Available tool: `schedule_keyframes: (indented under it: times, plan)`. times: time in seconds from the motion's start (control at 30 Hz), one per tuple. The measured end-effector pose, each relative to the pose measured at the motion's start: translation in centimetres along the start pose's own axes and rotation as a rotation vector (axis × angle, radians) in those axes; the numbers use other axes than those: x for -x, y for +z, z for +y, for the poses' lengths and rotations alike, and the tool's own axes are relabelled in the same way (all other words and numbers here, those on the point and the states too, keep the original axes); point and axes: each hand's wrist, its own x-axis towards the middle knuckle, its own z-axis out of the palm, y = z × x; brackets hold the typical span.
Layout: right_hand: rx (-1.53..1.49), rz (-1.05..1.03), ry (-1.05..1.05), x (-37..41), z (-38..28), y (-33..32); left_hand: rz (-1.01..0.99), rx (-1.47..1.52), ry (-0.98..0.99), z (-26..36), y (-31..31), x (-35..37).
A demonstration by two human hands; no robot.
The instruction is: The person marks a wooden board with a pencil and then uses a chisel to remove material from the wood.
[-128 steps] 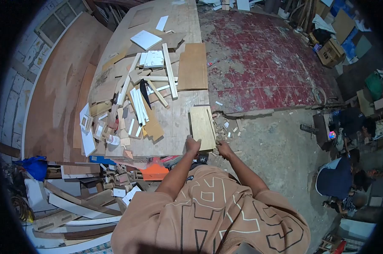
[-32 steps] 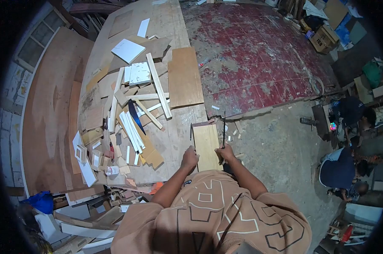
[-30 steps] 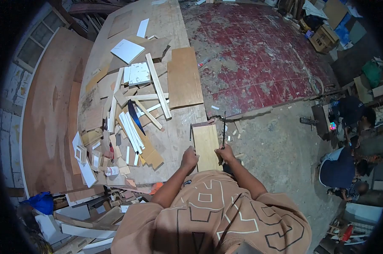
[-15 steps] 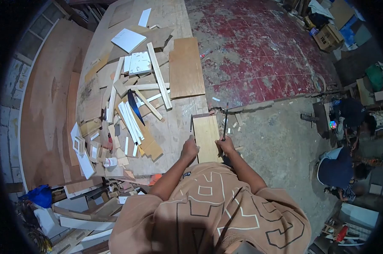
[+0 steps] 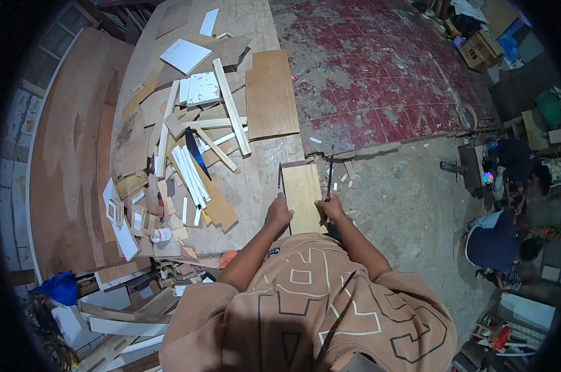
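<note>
A pale wooden board (image 5: 302,195) lies lengthwise in front of me, at the right edge of the workbench. My left hand (image 5: 280,214) is closed at its left edge, the fingers partly hidden. On the board's right side, my right hand (image 5: 332,209) is wrapped round a long, thin, dark tool (image 5: 330,170), seen nearly edge-on and pointing away from me. A narrow dark strip (image 5: 280,178) runs along the board's left edge, just beyond my left hand. Across the board's far end sits a brownish piece (image 5: 294,163).
The workbench (image 5: 255,192) carries a plywood panel (image 5: 271,93), white strips (image 5: 190,177), battens (image 5: 232,108) and a small white container (image 5: 161,235). Offcuts (image 5: 131,310) are piled below it at left. Two people (image 5: 492,245) are low down at the right, beyond the concrete floor (image 5: 404,211).
The whole view has shifted slightly, the bench and board appearing a little higher. Both hands keep nearly the same places at the board, and the tool stays in my right hand.
</note>
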Motion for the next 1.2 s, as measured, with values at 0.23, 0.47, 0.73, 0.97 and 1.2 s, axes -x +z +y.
schedule_keyframes:
  times: [0.23,0.47,0.73,0.97,1.2]
  plan:
    - [-0.176,0.099,0.058,-0.5,2.5,-2.1,0.162,-0.143,0.05,5.4,-1.7,0.1]
    - [-0.156,0.269,0.152,2.1,5.2,-6.8,0.409,-0.274,0.32,5.7,2.5,-4.4]
    - [-0.115,0.561,0.32,8.8,10.9,-11.1,0.248,-0.498,0.294,4.4,4.8,-6.6]
    - [0.034,0.644,0.273,10.8,27.7,-12.2,0.171,-0.556,0.238,4.8,4.6,-6.8]
    - [0.725,-0.344,0.833,5.2,17.6,-13.3,0.15,-0.546,0.217,5.0,4.5,-7.1]
